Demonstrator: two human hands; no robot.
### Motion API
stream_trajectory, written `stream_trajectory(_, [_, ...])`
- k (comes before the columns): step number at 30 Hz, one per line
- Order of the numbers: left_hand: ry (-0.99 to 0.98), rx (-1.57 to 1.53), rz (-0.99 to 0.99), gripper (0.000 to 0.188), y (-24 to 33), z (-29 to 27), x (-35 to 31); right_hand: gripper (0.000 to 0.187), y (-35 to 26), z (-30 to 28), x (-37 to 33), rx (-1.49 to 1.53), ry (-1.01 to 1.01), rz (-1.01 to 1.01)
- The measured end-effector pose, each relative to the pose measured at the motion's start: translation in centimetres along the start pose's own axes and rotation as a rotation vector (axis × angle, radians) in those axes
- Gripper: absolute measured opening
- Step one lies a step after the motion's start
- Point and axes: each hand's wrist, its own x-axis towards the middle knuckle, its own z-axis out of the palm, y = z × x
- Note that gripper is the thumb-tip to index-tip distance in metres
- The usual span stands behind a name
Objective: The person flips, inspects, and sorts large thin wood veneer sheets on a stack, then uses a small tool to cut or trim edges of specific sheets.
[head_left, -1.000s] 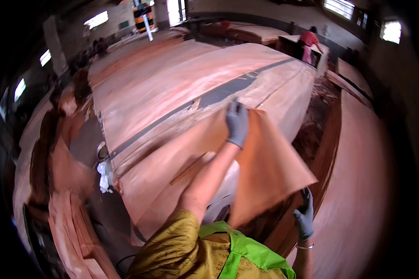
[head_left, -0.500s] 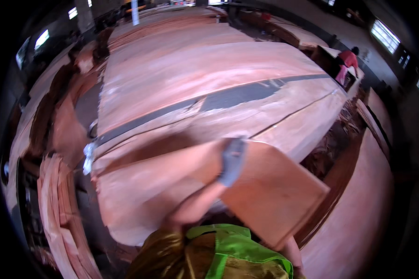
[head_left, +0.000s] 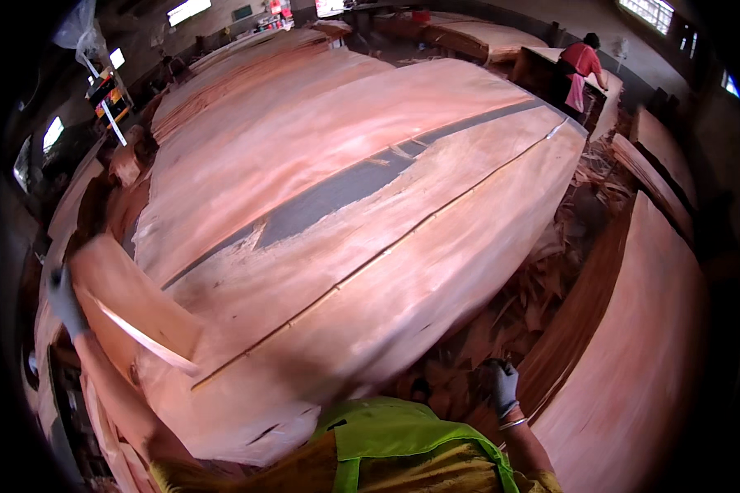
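Note:
At the far left, my left hand (head_left: 64, 302) in a grey glove is closed on the outer edge of a reddish wood veneer sheet (head_left: 127, 283). That sheet is tilted and blurred, and a pale narrow edge crosses its lower part. My right hand (head_left: 501, 386), also gloved, is low on the right beside a stack of veneer. Its fingers look curled, and whatever they may hold is hidden. Before me lies a broad spread of pinkish veneer (head_left: 362, 222), torn open along a grey strip (head_left: 321, 201). A long thin stick (head_left: 370, 259) rests diagonally across it.
Another veneer stack (head_left: 633, 329) curves along the right side. Torn veneer scraps (head_left: 522, 308) fill the gap between it and the spread. A person in a red top (head_left: 580, 62) bends over sheets at the far right. More veneer piles (head_left: 247, 70) stand farther back.
The veneer sheet has swung from in front of me to the far left with my left hand. The long stick now shows more fully. My right hand has come into sight.

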Motion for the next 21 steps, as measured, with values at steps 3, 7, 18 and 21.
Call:
stream_trajectory(3, [-0.008, 0.024, 0.273, 0.020, 23.7, 8.2, -1.8, 0.015, -3.5, -2.4, 3.2, -0.045, -0.022, 0.009])
stream_trajectory(7, [-0.201, 0.464, 0.994, 0.013, 38.2, 22.8, -7.5, 0.015, -5.4, 1.2, 8.5, -0.015, -0.103, -0.235])
stream_trajectory(18, [-1.179, 0.029, 1.405, 0.008, 34.8, 34.0, -36.9, 0.017, -12.0, 13.1, 9.6, -0.210, -0.430, -0.385])
stream_trajectory(21, [-1.135, -0.016, 1.300, 0.007, 32.0, 33.6, -39.2, 0.020, -11.1, 13.8, 11.5, -0.360, -0.432, -0.451])
